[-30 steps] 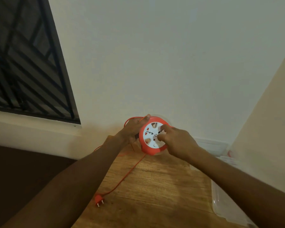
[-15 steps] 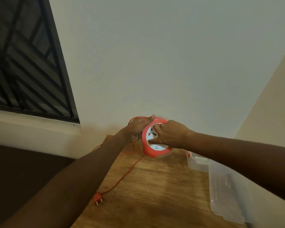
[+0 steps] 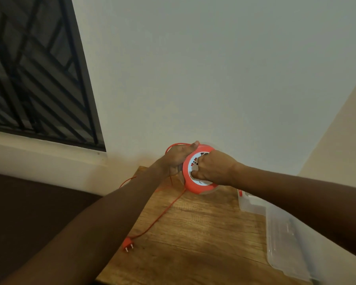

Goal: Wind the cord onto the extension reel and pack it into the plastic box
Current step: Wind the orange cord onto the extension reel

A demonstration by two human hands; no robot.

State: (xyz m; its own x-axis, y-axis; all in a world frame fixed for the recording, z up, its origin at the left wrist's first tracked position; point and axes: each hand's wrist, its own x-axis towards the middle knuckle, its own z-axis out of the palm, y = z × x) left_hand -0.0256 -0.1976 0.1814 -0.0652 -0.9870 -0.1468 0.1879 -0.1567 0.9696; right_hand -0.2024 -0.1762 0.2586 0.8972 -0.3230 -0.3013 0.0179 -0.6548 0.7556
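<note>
The right hand [image 3: 212,168] presses fingers into the white face of the reel [image 3: 195,175] to crank it, while the left hand [image 3: 178,158] clamps its rim steady above the table [image 3: 193,233] (so the slack cord [image 3: 162,212] feeds in); the plastic box [image 3: 249,204] waits nearby at right.

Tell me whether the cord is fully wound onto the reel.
Not fully: a stretch of orange cord trails from the reel across the wooden table to its plug.
</note>
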